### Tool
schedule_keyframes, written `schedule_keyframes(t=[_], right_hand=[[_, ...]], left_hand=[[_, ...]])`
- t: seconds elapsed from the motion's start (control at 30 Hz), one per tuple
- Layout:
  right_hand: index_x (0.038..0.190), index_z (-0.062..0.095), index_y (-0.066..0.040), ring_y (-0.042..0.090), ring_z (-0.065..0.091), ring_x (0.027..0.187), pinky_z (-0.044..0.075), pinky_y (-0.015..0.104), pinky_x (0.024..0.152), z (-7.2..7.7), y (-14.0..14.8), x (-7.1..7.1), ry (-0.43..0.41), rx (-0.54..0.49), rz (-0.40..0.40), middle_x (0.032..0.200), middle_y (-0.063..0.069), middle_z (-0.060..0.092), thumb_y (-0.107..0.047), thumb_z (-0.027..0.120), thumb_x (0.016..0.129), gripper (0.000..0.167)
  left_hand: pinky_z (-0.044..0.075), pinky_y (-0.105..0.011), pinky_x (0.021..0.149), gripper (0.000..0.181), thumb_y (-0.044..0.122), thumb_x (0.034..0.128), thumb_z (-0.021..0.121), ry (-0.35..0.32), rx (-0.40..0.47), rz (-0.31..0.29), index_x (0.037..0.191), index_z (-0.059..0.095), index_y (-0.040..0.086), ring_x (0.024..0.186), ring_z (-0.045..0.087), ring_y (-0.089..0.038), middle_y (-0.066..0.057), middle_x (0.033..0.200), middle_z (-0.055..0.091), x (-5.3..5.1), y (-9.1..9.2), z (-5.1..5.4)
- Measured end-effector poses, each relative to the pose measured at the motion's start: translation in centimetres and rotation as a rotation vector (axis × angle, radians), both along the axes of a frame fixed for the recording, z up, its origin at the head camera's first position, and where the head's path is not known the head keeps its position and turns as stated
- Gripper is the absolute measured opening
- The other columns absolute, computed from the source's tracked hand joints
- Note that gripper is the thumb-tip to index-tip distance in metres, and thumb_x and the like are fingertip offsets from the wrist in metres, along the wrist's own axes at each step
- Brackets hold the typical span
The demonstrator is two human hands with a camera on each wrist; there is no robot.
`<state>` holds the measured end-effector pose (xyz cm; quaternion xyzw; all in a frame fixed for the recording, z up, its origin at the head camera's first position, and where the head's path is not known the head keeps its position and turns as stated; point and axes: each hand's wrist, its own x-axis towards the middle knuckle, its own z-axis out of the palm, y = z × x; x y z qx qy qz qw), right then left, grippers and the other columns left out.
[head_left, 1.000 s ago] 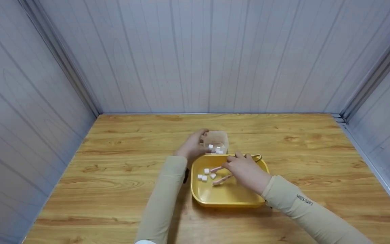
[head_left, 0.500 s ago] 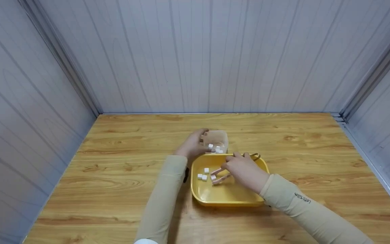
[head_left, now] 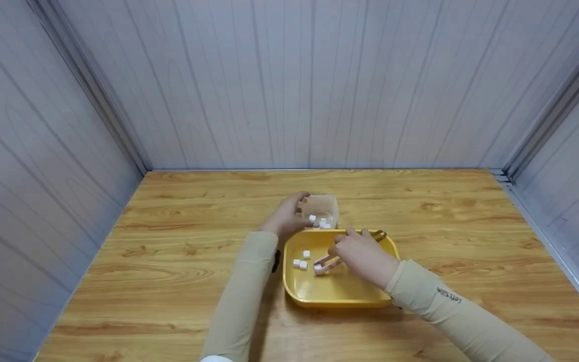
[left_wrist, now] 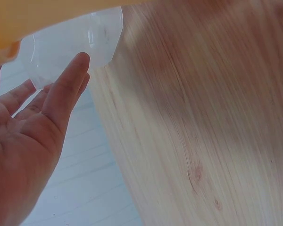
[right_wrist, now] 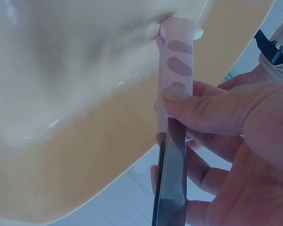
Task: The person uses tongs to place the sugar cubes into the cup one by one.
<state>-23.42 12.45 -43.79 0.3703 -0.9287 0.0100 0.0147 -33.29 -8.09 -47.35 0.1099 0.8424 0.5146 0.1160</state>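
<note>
In the head view my right hand (head_left: 367, 256) pinches tongs with pink tips (head_left: 328, 266) over the yellow tray (head_left: 340, 294); a white cube (head_left: 318, 268) lies between the tips. Three other white cubes (head_left: 303, 265) rest on the tray's left part. My left hand (head_left: 285, 216) holds the left side of a clear container (head_left: 319, 203) with several white cubes inside, just behind the tray. The right wrist view shows thumb and fingers on the tongs (right_wrist: 177, 59). The left wrist view has the left hand (left_wrist: 37, 127) with its fingers against the container (left_wrist: 80, 42).
A wooden table (head_left: 194, 266) surrounds the tray and container. Pale panels stand on the left, at the back (head_left: 289, 90) and on the right. In the left wrist view, the tray (left_wrist: 70, 12) crosses the upper left.
The tong tips have come closer together around one white cube, which sat loose in front of them a second ago. The left hand and container have stayed put.
</note>
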Motion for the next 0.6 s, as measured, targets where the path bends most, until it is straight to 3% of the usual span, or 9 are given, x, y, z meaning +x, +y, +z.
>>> schedule_keyframes(t=[0.33, 0.47, 0.6], right_hand=[[0.094, 0.076, -0.018, 0.028, 0.054, 0.084, 0.048, 0.056, 0.071, -0.14, 0.08, 0.05, 0.072, 0.010, 0.045, 0.086, 0.002, 0.063, 0.007, 0.069, 0.075, 0.032], [0.096, 0.076, -0.018, 0.028, 0.055, 0.087, 0.048, 0.060, 0.076, -0.11, 0.04, 0.06, 0.040, 0.021, 0.027, 0.089, 0.003, 0.064, 0.007, 0.068, 0.078, 0.032], [0.098, 0.076, -0.018, 0.028, 0.055, 0.089, 0.046, 0.064, 0.079, 0.00, 0.10, 0.08, 0.015, 0.039, 0.008, 0.092, 0.003, 0.064, 0.006, 0.068, 0.080, 0.032]], left_hand=[[0.049, -0.039, 0.090, 0.082, 0.003, 0.0764, 0.079, 0.045, 0.006, -0.026, 0.146, 0.035, 0.007, 0.124, 0.045, -0.038, -0.020, 0.144, 0.038, -0.15, 0.05, 0.03], [0.049, -0.038, 0.091, 0.082, 0.008, 0.0763, 0.080, 0.062, -0.033, -0.023, 0.145, 0.036, 0.007, 0.123, 0.046, -0.037, -0.018, 0.143, 0.039, -0.20, 0.04, -0.08], [0.049, -0.037, 0.090, 0.082, 0.007, 0.0766, 0.080, 0.034, -0.015, -0.014, 0.146, 0.036, 0.007, 0.124, 0.045, -0.036, -0.017, 0.143, 0.039, -0.14, 0.11, -0.15]])
